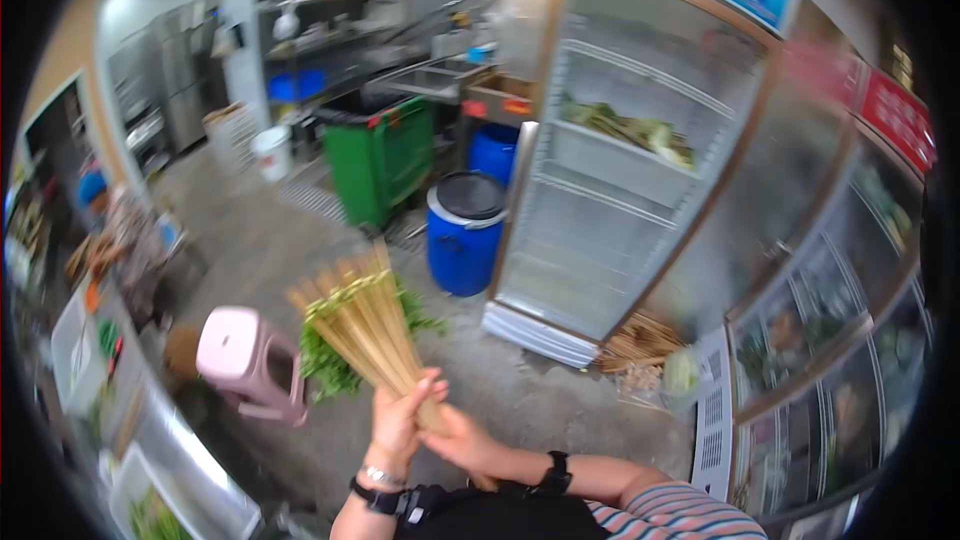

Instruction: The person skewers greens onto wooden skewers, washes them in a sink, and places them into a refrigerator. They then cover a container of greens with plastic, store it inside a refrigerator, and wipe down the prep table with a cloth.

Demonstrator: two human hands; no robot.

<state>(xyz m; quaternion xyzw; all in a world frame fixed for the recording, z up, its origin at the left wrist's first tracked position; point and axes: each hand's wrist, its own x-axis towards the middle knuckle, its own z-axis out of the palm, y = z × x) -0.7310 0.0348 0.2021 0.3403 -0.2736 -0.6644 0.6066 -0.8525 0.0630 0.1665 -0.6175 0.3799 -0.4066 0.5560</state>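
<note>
A fanned bundle of wooden sticks (372, 325) rises from my two hands, its narrow end low between them. My left hand (397, 420) has its fingers wrapped round the lower part of the sticks. Just to the right, my right hand (465, 438) closes on the same bundle near its bottom end. Pale green pieces show across the upper part of the sticks. Leafy greens (330, 355) hang behind and beside the bundle; how they are attached is hidden.
A pink stool (228, 340) stands left. Beyond are a green bin (385, 155), a blue barrel (464, 245) and a glass-door fridge (610, 170). More sticks (645, 340) lie by the fridge's base. At far left, a person (135, 235) is near the counter (165, 390).
</note>
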